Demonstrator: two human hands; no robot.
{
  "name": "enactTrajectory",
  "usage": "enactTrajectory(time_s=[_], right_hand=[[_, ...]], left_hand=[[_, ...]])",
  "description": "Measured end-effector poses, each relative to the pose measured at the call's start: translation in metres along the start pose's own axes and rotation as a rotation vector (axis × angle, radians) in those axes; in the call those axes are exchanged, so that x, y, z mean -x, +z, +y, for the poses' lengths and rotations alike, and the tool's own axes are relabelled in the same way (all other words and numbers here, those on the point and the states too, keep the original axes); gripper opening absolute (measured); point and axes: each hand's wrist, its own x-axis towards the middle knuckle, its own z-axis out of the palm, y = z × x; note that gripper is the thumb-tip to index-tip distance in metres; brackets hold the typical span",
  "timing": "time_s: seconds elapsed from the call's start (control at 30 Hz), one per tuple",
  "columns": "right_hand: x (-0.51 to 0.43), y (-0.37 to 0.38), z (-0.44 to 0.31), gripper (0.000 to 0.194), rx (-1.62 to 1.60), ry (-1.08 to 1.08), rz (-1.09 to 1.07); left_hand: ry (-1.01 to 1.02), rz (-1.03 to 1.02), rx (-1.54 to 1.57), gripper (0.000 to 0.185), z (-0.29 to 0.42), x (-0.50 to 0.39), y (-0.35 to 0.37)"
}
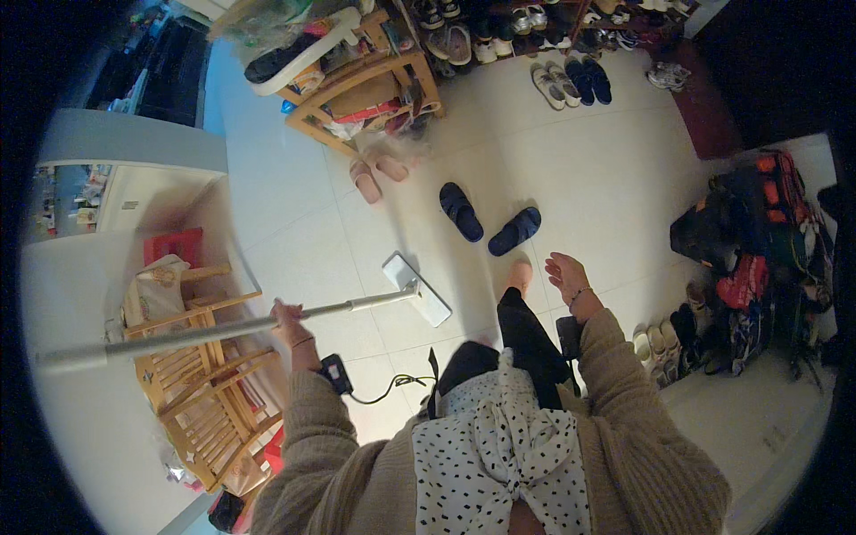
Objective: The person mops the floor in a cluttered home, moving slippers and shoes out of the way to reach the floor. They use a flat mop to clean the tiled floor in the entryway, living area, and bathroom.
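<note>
My left hand (292, 326) grips the pale pole (221, 332) of a flat mop, which slants across the left of the view. Its white rectangular mop head (420, 293) lies on the tiled floor, ahead and to the left of my feet. Nothing is in my right hand (568, 275); its fingers are apart and slightly bent, above the floor near my bare foot (521, 274). Just beyond that foot rest two dark blue slippers, one angled left (461, 212) and one angled right (515, 231).
A wooden slatted bench (200, 394) stands at left. Pink slippers (366, 182) sit by a loaded wooden rack (364, 80). Shoes (555, 85) line the far side near a shoe shelf (495, 33). Bags (742, 281) and more shoes (659, 344) crowd the right. A black cable (381, 398) dangles beside my left forearm.
</note>
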Motion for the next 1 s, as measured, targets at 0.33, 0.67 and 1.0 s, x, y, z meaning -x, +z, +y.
enactTrajectory(time_s=[0.33,0.67,1.0], right_hand=[[-0.199,0.0,0.019,0.021,0.242,0.202,0.162],[-0.371,0.05,0.119,0.02,0.15,0.301,0.115],[-0.451,0.041,0.219,0.039,-0.072,0.451,0.399]], left_hand=[[-0.237,0.387,-0.231,0.039,0.002,-0.056,-0.046],[-0.247,0.344,0.025,0.042,0.002,-0.134,-0.098],[-0.078,0.489,-0.336,0.041,0.006,-0.159,-0.096]])
